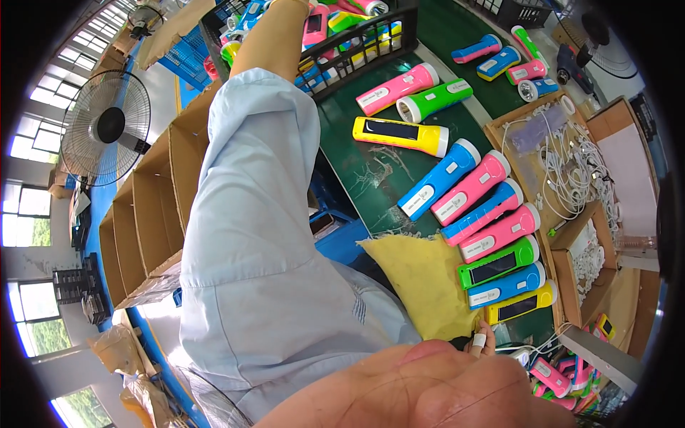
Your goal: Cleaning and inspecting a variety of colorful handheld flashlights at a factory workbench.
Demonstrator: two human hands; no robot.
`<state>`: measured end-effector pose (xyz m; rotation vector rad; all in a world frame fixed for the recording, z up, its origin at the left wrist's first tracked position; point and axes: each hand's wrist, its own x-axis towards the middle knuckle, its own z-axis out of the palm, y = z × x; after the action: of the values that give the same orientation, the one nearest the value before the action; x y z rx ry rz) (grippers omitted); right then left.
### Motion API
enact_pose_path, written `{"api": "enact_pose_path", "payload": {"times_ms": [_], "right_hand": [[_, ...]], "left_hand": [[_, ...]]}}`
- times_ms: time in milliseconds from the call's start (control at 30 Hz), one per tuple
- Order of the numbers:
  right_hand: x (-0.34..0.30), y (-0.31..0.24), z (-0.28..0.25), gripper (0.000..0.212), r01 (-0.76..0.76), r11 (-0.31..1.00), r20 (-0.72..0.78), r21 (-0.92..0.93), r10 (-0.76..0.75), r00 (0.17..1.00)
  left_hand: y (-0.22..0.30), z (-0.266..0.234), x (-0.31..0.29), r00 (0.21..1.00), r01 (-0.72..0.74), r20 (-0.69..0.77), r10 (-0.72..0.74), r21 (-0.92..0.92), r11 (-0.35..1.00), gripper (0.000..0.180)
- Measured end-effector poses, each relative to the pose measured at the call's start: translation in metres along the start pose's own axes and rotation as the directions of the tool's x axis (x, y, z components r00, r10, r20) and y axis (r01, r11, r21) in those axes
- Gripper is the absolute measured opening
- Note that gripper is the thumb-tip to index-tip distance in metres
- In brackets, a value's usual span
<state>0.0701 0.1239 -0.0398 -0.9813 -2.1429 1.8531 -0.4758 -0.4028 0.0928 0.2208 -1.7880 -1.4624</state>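
My left forearm (270, 44), in a rolled light-blue sleeve, stretches up over a black crate (371, 57) of colourful flashlights; the hand itself lies past the top edge. Low in the view, my right hand (484, 340) is partly hidden, with white tape round a finger. Its fingers look bent together; what they hold, if anything, does not show. Nearest to it is a yellow flashlight (522, 303), closing a row with a green flashlight (499, 262), a blue flashlight (506, 285) and several pink and blue ones. A yellow sheet (417, 282) lies beside the row.
Nearer the crate lie another yellow flashlight (401, 135), a pink one (397, 88) and a green one (435, 100) on the green table (382, 192). A cardboard box (549, 257) holds white cables (574, 171). Cardboard compartments (157, 200) and a standing fan (110, 127) are left.
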Motion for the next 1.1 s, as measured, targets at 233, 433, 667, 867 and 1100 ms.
{"api": "enact_pose_path", "payload": {"times_ms": [233, 433, 667, 867, 1100], "right_hand": [[0.002, 0.002, 0.0, 0.016, 0.04, 0.999, 0.052, -0.005, -0.039, 0.998], [-0.003, -0.002, 0.001, 0.016, 0.069, 0.998, 0.068, 0.004, -0.069, 0.995], [-0.004, -0.005, 0.01, 0.016, 0.04, 0.999, -0.011, 0.01, -0.04, 0.999], [-0.003, -0.001, 0.006, 0.016, 0.037, 0.999, -0.004, 0.014, -0.037, 0.999], [-0.004, 0.0, 0.006, 0.016, 0.043, 0.999, -0.019, 0.009, -0.042, 0.999]], "left_hand": [[-0.014, -0.052, 0.018, 0.768, 0.554, 0.609, -0.198, -0.479, 0.681, 0.018], [-0.027, -0.081, -0.009, 0.74, -0.672, 0.581, 0.34, 0.661, 0.335, 0.023], [-0.029, -0.035, -0.027, 0.684, -0.579, 0.713, 0.152, 0.405, 0.707, 0.032], [0.005, -0.052, -0.068, 0.711, -0.525, 0.684, 0.165, 0.359, 0.772, 0.036], [0.033, -0.044, -0.093, 0.734, -0.456, 0.657, 0.174, 0.286, 0.843, 0.04]]}}
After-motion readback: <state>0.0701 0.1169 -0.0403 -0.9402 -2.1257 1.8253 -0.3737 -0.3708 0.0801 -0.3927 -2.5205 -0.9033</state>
